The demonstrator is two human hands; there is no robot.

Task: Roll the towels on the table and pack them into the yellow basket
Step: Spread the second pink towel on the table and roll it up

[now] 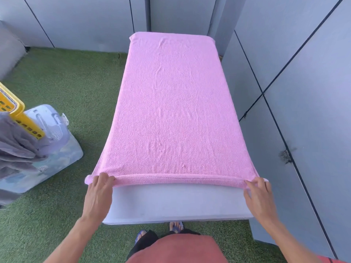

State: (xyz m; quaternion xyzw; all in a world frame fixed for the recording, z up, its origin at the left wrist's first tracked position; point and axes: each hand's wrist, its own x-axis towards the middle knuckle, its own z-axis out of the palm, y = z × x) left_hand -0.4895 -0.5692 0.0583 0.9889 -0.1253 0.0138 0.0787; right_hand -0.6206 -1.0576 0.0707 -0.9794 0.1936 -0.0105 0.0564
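Towel [171,103], pink terry, lay flat along the white table [176,202] and covered nearly all of it, only the near strip of the table bare. And the roll had just begun: the near hem was turned over into one slim tube. Left hand [99,188] gripped the tube's left end, fingers curled over it; right hand [258,190] pinched the right end the same way, just off the table's near corners. To do this step well, I'd say both hands needed to push forward evenly, keeping the tube tight and square to the table's long edges, or the roll would cone out. Pressing down lightly while rolling should stop slack forming. Left of the table, on the green turf [66,76], stood the yellow basket [17,112] with a grey cloth [17,147] draped over it.
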